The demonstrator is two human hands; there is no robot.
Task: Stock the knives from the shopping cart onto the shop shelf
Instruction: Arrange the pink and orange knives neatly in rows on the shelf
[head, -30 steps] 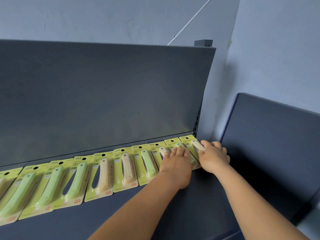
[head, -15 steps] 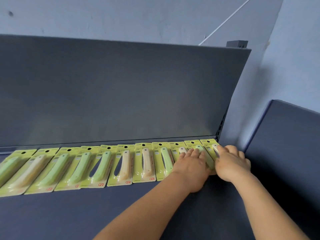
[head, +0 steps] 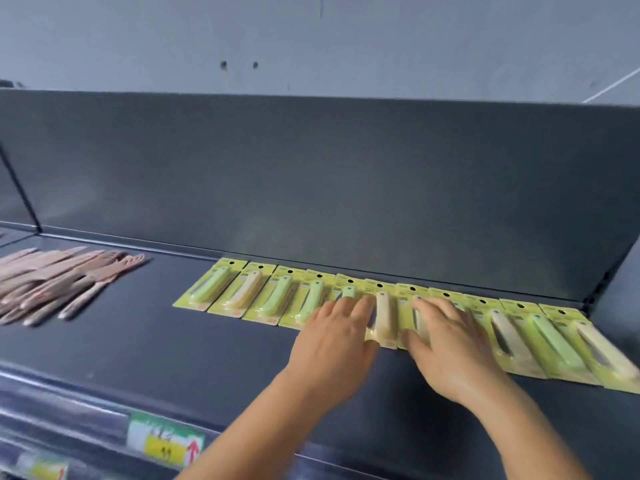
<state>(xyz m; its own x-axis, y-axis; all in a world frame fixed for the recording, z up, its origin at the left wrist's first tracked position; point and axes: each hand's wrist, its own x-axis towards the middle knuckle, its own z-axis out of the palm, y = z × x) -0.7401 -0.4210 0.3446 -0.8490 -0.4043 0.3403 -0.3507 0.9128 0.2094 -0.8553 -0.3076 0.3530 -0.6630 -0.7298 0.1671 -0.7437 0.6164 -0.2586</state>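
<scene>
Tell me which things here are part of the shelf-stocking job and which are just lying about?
Part of the job: row of packaged knives, shelf, left hand, right hand.
Lying about: pinkish utensils, price label.

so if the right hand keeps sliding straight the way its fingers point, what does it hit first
Probably the shelf's upright back panel. The right hand lies flat on the knife packs, fingers pointing up and slightly left toward it; only pack tops lie between. Depth is hard to judge.

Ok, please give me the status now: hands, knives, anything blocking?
Left hand and right hand open, flat on the knife packs mid-row. Row lies along the shelf back. Nothing blocking.
</scene>
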